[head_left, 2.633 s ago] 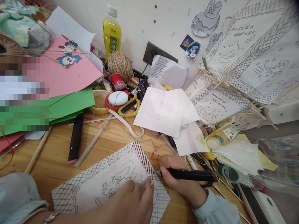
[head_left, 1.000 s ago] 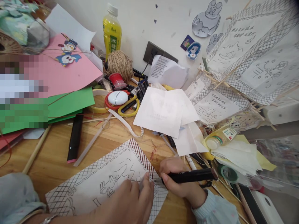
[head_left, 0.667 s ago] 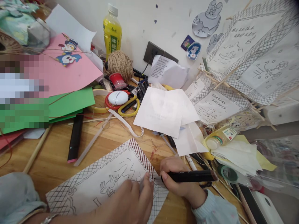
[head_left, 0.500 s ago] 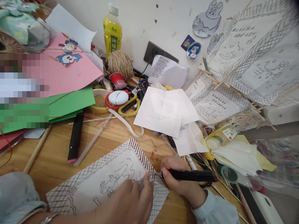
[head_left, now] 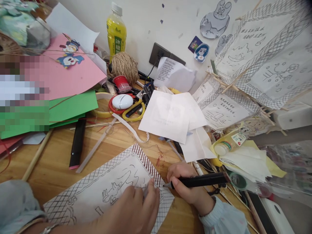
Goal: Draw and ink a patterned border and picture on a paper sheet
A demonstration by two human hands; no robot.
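A white sheet of paper [head_left: 90,191] lies aslant on the wooden table, with a line drawing in its middle and a crosshatched border. Part of its upper right border carries thick dark red stripes. My left hand [head_left: 136,206] rests on the sheet, palm down with fingers extended, covering some of the drawing. It holds nothing. In my right hand [head_left: 185,185] is a black marker pen [head_left: 204,180], gripped near its tip and tilted almost level. The tip is at the sheet's right border, by the lowest stripes; whether it touches the paper I cannot tell.
A black marker [head_left: 77,144] and wooden stick [head_left: 36,157] lie left. Behind are scissors [head_left: 135,113], a twine ball [head_left: 124,68], a drink bottle [head_left: 116,34] and loose white papers [head_left: 168,117]. A stick-framed paper lantern [head_left: 243,65] stands right, near a small jar [head_left: 223,148].
The marker tip has shifted slightly right, away from the stripe it was on. My left hand stays on the sheet. The whole view has moved a little.
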